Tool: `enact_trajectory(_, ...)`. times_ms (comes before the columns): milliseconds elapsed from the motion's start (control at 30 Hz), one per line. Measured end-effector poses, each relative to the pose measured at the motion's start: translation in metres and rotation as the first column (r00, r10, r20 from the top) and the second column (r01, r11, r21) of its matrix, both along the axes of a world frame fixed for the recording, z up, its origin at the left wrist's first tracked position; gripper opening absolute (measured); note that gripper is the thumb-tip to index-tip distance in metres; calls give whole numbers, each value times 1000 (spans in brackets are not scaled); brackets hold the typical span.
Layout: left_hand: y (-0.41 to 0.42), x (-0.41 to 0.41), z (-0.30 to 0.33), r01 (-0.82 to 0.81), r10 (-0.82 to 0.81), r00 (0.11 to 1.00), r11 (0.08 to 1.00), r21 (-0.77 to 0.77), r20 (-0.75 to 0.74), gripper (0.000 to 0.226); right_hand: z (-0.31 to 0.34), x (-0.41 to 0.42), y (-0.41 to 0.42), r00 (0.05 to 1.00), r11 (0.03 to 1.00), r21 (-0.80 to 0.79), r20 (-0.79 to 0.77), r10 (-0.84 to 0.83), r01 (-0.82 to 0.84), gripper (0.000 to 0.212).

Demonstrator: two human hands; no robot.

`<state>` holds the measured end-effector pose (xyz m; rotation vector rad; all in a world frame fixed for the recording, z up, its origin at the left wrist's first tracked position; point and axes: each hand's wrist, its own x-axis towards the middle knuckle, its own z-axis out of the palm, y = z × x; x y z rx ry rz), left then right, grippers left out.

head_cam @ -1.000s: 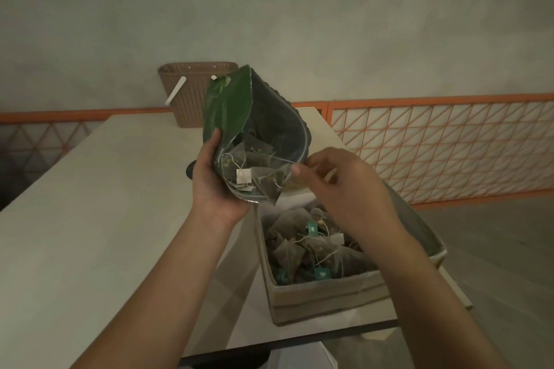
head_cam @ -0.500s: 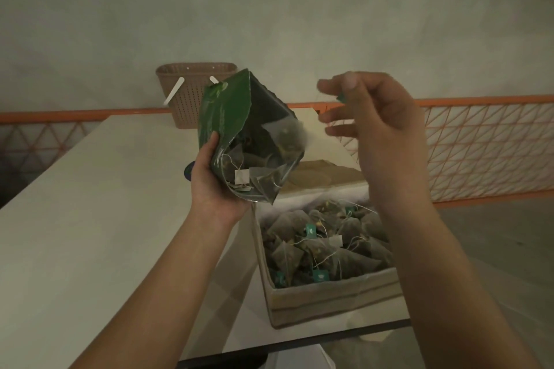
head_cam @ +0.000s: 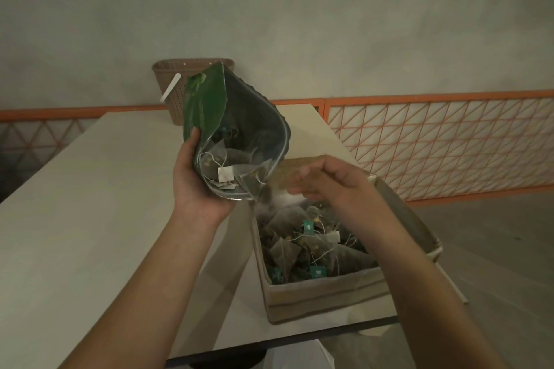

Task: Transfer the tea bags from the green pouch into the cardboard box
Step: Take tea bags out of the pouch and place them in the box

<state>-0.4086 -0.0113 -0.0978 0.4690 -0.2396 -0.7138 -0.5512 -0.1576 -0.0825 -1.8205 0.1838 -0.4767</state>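
Note:
My left hand [head_cam: 195, 186] grips the green pouch [head_cam: 207, 105] by its lower side and holds it tilted above the table, with its open mouth facing me. Several pyramid tea bags [head_cam: 236, 168] with strings and white tags lie at the pouch's mouth. To its right, the open cardboard box [head_cam: 323, 293] holds a pile of tea bags [head_cam: 308, 243]. My right hand [head_cam: 332, 183] hovers low over the far end of the box, blurred, its fingers loosely extended to the left. A pale smear below the fingers looks like a tea bag dropping into the box.
The box stands near the front right corner of a pale table [head_cam: 90, 219]. A brown woven basket [head_cam: 177, 81] with a white stick stands at the table's far edge. An orange lattice railing [head_cam: 434, 144] runs behind and to the right.
My right hand drew a tea bag out of the pouch, lifted it high by its tag, then came down over the box. The pouch and my left hand barely moved.

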Motion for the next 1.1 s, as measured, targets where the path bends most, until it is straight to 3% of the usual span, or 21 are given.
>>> enact_trajectory(100, 2, 1, 1, -9, 9, 1000, 1000, 9, 1, 47, -14, 1, 2, 969, 920, -387, -246, -37, -63, 18)
enact_trajectory(200, 4, 2, 2, -3, 3, 1000, 1000, 20, 6, 48, -18, 2, 2, 964, 834, -551, -237, -122, -30, 19)
enact_trajectory(300, 4, 0, 3, -2, 2, 1000, 999, 35, 3, 52, -10, 2, 5, 975, 870, -443, 43, -219, 215, 6)
enact_trajectory(400, 2, -3, 3, 6, -5, 1000, 998, 55, -19, 61, 3, 3, 17, 966, 936, -292, 218, -136, 198, 16)
enact_trajectory(533, -2, -6, 3, 1, 1, 999, 999, 54, -47, 63, 0, 9, 34, 996, 892, -442, 43, -84, 94, 42)
enact_trajectory(633, -2, -10, 1, -13, 14, 999, 999, 38, -41, 57, -10, 14, 40, 995, 842, -532, 6, -101, 88, 35)
enact_trajectory(767, 2, -6, -3, -25, 27, 999, 999, 28, -44, 53, -4, 7, 31, 995, 918, -385, -2, -101, 93, 7)
enact_trajectory(933, 6, 1, -3, -25, 26, 999, 999, 23, -47, 57, 13, -15, 12, 987, 990, -72, 114, -112, 120, 11)
enact_trajectory(1100, 7, 3, -4, -1, 2, 999, 1000, 12, -51, 58, 7, -23, -2, 987, 980, -122, 45, -153, 158, 7)
